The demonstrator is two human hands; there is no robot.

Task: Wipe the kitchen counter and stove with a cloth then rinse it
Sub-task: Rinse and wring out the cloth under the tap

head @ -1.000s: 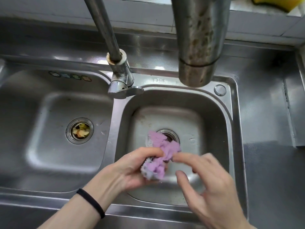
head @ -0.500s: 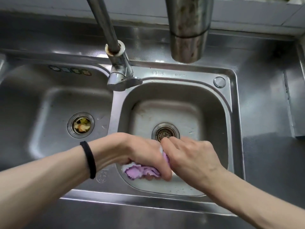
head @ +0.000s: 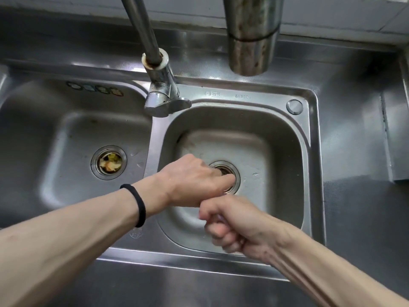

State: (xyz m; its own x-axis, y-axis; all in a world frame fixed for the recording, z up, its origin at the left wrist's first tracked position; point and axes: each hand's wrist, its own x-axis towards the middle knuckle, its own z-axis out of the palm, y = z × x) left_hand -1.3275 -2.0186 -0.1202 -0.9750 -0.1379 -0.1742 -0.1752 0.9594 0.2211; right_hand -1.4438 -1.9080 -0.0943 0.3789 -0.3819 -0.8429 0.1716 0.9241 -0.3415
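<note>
My left hand (head: 194, 180) and my right hand (head: 234, 227) meet over the right sink basin (head: 308, 151), just in front of its drain (head: 235, 173). The purple cloth is almost wholly hidden inside them; only a faint purple sliver (head: 218, 217) shows between my right fingers. My right hand is a tight, motion-blurred fist around it. My left hand lies back-up, with its fingers curled down over the other end. No water comes from the wide spout (head: 251, 41) above the basin.
The tap's base and lever (head: 164, 96) stand on the divider between the basins. The left basin's drain (head: 109, 163) holds food scraps. Steel counter (head: 365, 218) runs along the right side and the front edge. A black band (head: 139, 204) circles my left wrist.
The cloth was open between my fingertips, then bunched in both hands. Now it is out of sight; my left hand has moved up over the drain and my right fist has dropped lower.
</note>
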